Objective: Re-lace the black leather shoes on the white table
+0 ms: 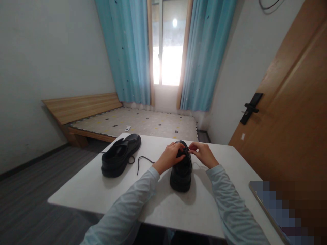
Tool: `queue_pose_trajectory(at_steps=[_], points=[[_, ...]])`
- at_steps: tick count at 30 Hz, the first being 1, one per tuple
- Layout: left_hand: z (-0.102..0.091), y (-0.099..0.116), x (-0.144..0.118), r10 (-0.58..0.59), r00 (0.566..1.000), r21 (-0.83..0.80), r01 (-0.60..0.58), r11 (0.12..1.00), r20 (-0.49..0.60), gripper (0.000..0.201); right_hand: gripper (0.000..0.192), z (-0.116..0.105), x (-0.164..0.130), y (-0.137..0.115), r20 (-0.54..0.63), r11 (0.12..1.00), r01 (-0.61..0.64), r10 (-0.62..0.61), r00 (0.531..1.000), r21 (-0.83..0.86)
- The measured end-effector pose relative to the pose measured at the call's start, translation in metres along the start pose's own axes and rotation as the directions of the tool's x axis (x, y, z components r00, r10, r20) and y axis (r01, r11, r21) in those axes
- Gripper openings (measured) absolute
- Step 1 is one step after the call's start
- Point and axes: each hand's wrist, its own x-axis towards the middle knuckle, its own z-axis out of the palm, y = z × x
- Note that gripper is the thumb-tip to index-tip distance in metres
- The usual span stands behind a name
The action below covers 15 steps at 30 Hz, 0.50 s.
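Observation:
A black lace-up shoe (181,178) stands on the white table with its heel toward me. My left hand (170,154) is closed on its upper from the left, its fingertips at the lacing. From the right, my right hand (203,153) pinches a dark shoelace (186,149) over the shoe's front. The fingertips of both hands almost meet there, and the exact grip is partly hidden. The other black shoe (116,158) sits apart at the table's left, its toe pointing away and its lace hanging beside it.
A loose dark lace (145,157) lies on the white table (89,190) between the second shoe and my left wrist. At the right edge is a flat device (265,207) with a blurred-out surface. Beyond the table stand a bed (143,122) and a wooden door (288,112).

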Motion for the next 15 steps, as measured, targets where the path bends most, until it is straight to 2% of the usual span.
queue_pose_trajectory(at_steps=[3, 7, 15], points=[[0.0032, -0.0002, -0.0007, -0.006, 1.000, 0.050, 0.007, 0.999, -0.014, 0.022, 0.006, 0.0017, 0.0002, 0.0017, 0.006, 1.000, 0.005, -0.005, 1.000, -0.005], [0.0063, -0.0010, -0.0015, -0.013, 1.000, 0.067, 0.014, 0.998, -0.024, 0.031, 0.009, 0.0025, 0.0004, 0.0020, 0.006, 0.999, 0.002, -0.001, 1.000, -0.050], [0.0074, 0.0013, 0.0052, -0.003, 0.998, 0.207, -0.010, 0.978, 0.064, 0.020, 0.010, 0.0005, 0.0003, -0.0018, 0.021, 0.997, -0.027, 0.028, 0.999, -0.079]])
